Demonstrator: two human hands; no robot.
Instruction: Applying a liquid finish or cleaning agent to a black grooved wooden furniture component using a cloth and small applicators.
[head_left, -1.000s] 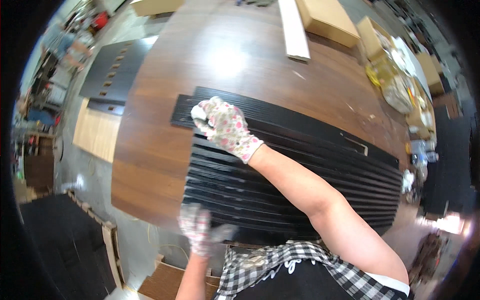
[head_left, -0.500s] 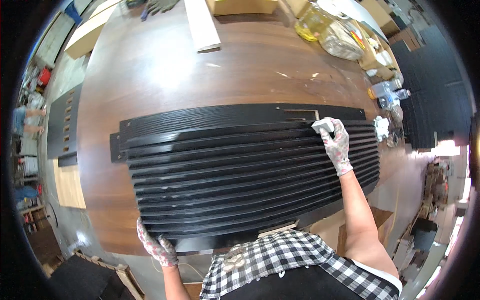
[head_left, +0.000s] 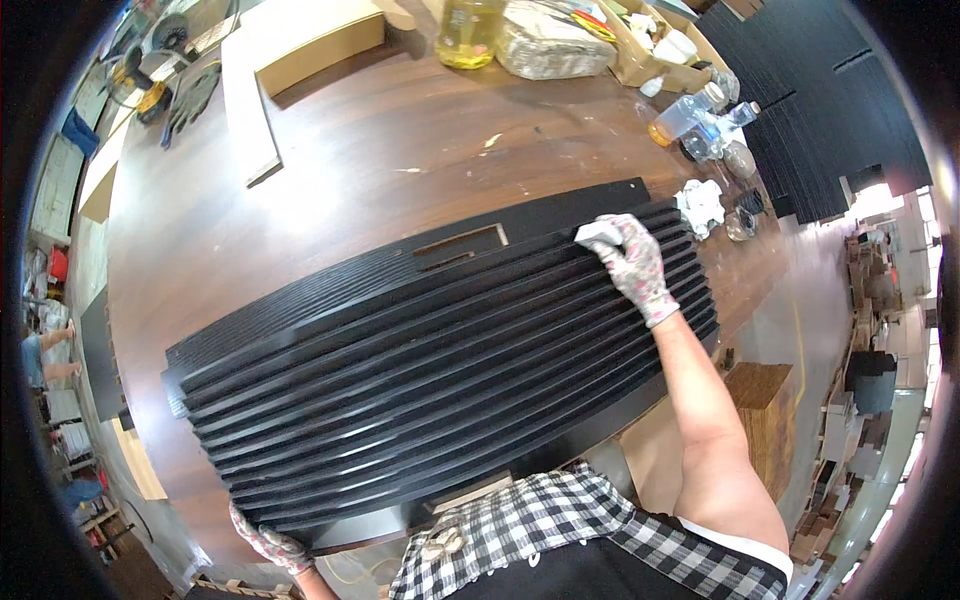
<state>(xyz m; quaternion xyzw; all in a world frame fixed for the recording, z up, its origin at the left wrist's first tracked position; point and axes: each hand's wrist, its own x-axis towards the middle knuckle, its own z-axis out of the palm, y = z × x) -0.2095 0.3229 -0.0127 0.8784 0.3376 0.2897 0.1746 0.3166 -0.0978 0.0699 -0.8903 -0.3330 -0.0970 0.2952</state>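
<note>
A black ridged panel lies slantwise across the brown table, its long grooves running from left to right. My right hand, in a flower-patterned glove, pinches a small white block against the panel's far edge, toward the right end. At the near left corner my left hand, gloved alike, grips the panel's edge; some of its fingers are hidden. Partly under the ridged panel, a flat black board with a rectangular cutout sticks out along the far side.
Crumpled white paper lies beyond the panel's right end. Several bottles, a wrapped bundle and a carton of odds and ends stand at the far right. A pale strip and a dark glove lie far left.
My view has turned, so the table and panel appear tilted. The white block in my right hand has shifted left along the far edge; my left hand stays at the near left corner.
</note>
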